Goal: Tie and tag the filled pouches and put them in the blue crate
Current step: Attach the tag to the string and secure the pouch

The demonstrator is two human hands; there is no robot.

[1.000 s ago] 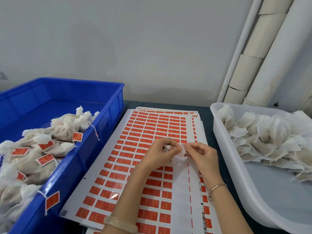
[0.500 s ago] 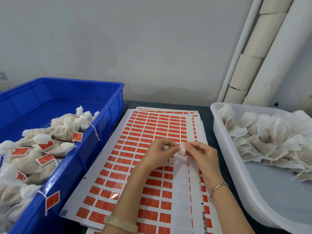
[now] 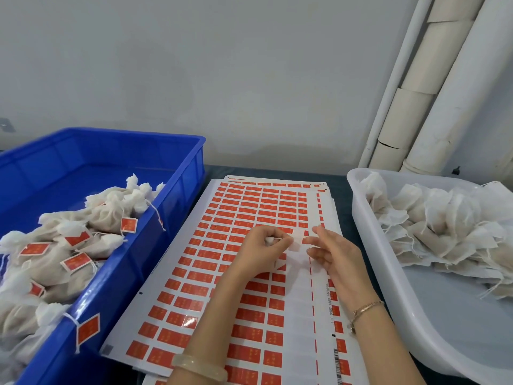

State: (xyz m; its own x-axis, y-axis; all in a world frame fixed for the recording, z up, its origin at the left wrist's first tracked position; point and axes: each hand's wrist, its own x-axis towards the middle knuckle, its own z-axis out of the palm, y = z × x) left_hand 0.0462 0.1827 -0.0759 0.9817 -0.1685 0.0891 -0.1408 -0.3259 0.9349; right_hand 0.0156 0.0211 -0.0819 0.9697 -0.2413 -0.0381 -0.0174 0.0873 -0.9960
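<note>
Blue crate (image 3: 180,173) part filled with tagged pouches (image 3: 55,259). White tub (image 3: 369,245) holds a heap of untied pouches (image 3: 444,218), so plenty is left. Label sheets (image 3: 249,207) lie between them. Left hand (image 3: 261,254) grip is clamped on what looks like a pouch neck (image 3: 270,240), with a pale tag (image 3: 296,240) at its fingertips. Right hand (image 3: 336,257) grip is apart, just beside the tag; can't tell if touching.

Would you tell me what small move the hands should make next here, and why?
Probably swing the left hand to the blue crate and drop its pouch. A pale tag already hangs by its fingertips, the right hand is open, not pinching it, and tagged pouches lie in that crate.
</note>
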